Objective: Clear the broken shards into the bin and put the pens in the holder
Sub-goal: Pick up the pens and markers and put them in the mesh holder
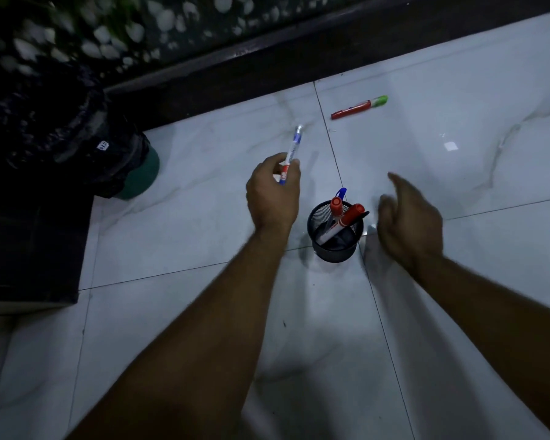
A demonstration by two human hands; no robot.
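Left hand point(273, 188): fingers grasp a blue-and-white pen point(292, 150), raised above the tiled floor point(458, 154). Right hand point(410, 220): released, blurred, just beside the mesh holder point(334, 246) containing red markers point(346, 222).

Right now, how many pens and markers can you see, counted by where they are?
In the mesh holder: 4 (two red-capped markers, a blue-clipped pen, a dark pen)
In the left hand: 1 pen
On the floor: 1 red marker
Total: 6

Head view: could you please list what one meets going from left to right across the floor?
Bin with black bag, left hand holding a blue pen, mesh holder, red marker farther back, right hand.
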